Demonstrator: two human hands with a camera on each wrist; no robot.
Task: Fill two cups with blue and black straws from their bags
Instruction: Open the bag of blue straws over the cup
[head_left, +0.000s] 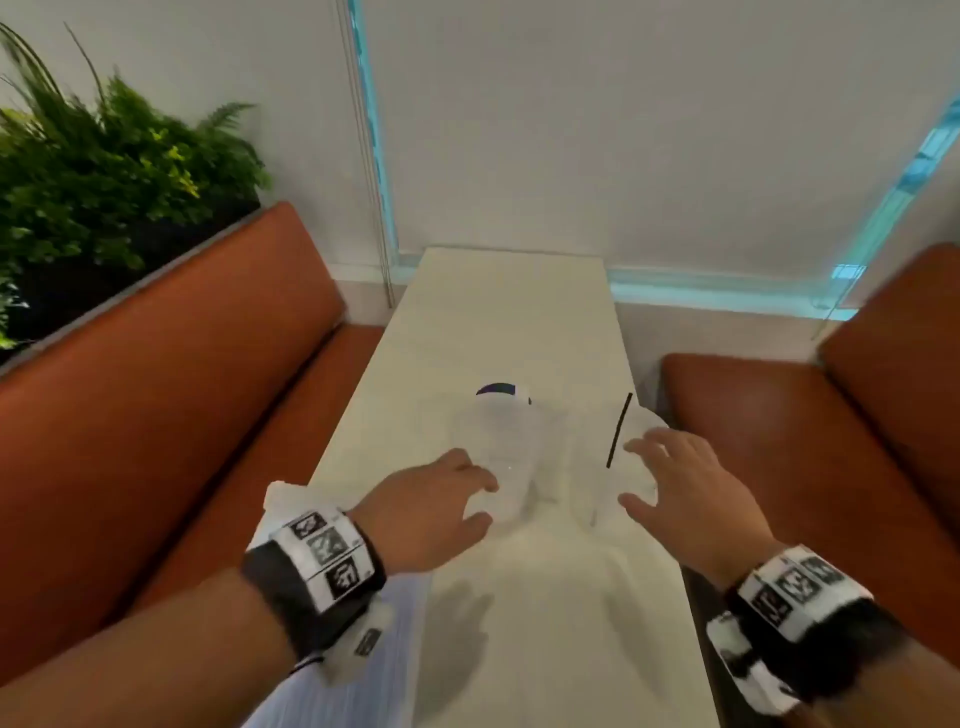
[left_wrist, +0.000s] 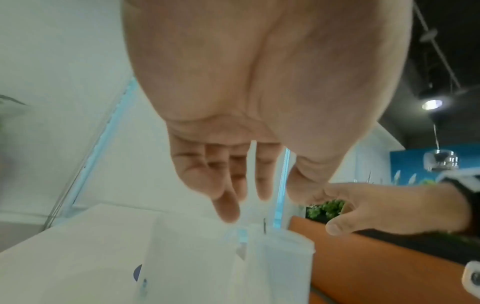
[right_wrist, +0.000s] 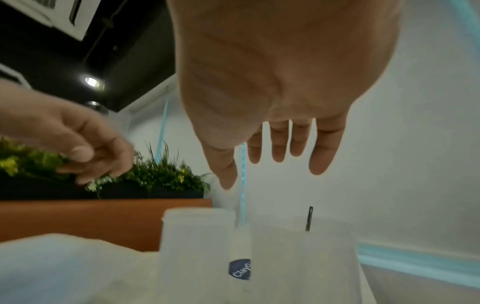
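**Both hands beside two clear cups on the white table**

Two clear plastic cups stand side by side in the middle of the head view, on a long white table (head_left: 519, 322) that runs up the frame to a white wall. The left clear cup (head_left: 501, 457) holds nothing that can be made out. The right clear cup (head_left: 602, 467) has one thin black straw (head_left: 620, 430) leaning in it, its top tilted toward the upper right. In the right wrist view the same black straw (right_wrist: 309, 219) pokes above the cup rim at centre right.

The left hand (head_left: 436, 512) sits at lower centre, fingers loosely bent and slightly apart, just beside the left cup; whether the fingertips touch it cannot be told. The right hand (head_left: 680, 488) is to the right of the right cup, fingers spread and relaxed, gripping nothing.

Behind the left cup lies a whitish bag with a dark blue label (head_left: 503, 391). Pale, blurred plastic lies under the right hand; its contents cannot be told.

Orange upholstered benches (head_left: 171, 415) flank the table, and a green leafy plant (head_left: 104, 171) fills the upper left.
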